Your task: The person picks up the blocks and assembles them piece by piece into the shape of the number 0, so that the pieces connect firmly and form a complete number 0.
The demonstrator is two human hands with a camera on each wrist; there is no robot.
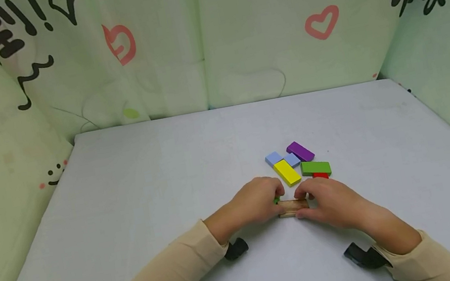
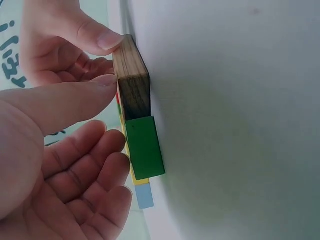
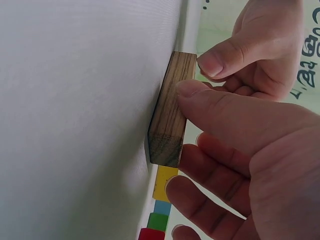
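Observation:
A plain wooden block [image 1: 293,207] lies on the white table between the two hands. My right hand [image 1: 337,201] grips its right end, with the thumb [image 3: 220,107] on the near side and curled fingers behind. My left hand [image 1: 258,200] is at the other end, its thumb [image 2: 80,105] against the wood and its fingers curled beside a small green block [image 2: 145,147]. That green block sits against the wooden block's left end; in the head view the left fingers mostly hide it. Whether those fingers touch the green block is hard to make out.
Just beyond the hands lie a yellow block [image 1: 287,172], light blue pieces [image 1: 274,158], a purple block [image 1: 300,151], a longer green block [image 1: 315,167] and a partly covered red block [image 1: 320,175]. Printed cloth walls [image 1: 207,38] stand behind and at both sides of the table [image 1: 145,174].

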